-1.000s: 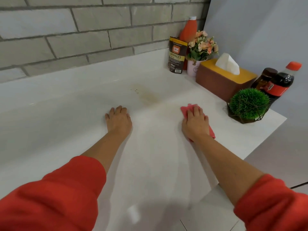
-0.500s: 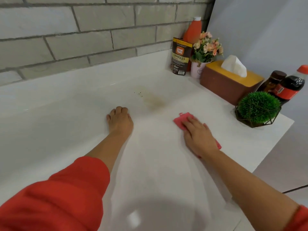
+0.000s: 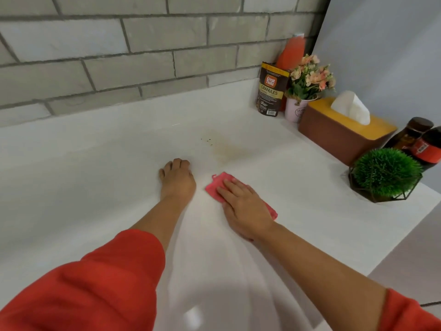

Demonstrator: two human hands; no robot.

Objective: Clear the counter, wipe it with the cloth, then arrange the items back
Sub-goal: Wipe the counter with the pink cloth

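A person in red sleeves wipes a white counter (image 3: 95, 177) below a grey brick wall. The right hand (image 3: 245, 206) lies flat on a pink cloth (image 3: 214, 186), fingers (image 3: 232, 187) straight and close together, pressing down rather than gripping. The left hand (image 3: 177, 179) rests on the bare counter just beside the cloth, fingertips slightly bent and holding nothing, apparently as a brace.

The wiping step looks to be under way, with a brownish stain (image 3: 224, 150) and a few dark specks (image 3: 208, 139) still beyond the cloth. To do it well, the palm should stay flat so the pressure spreads over the whole cloth. The stroke should run forward and slightly right onto the stain in overlapping passes. Lifting the specks into the cloth would beat pushing them toward the wall.

The items are crowded at the right end: a pouch (image 3: 272, 89), an orange bottle (image 3: 290, 52), flowers (image 3: 307, 77), a tissue box (image 3: 334, 132), a green plant ball (image 3: 386, 174) and dark bottles (image 3: 420, 142). Wide sweeps to the right risk knocking them.

Most of the cloth sits under the palm and fingers. One corner pokes out ahead and to the left of the fingertips, and a strip shows past the hand's right edge near the wrist. The stain lies apart from that front corner.
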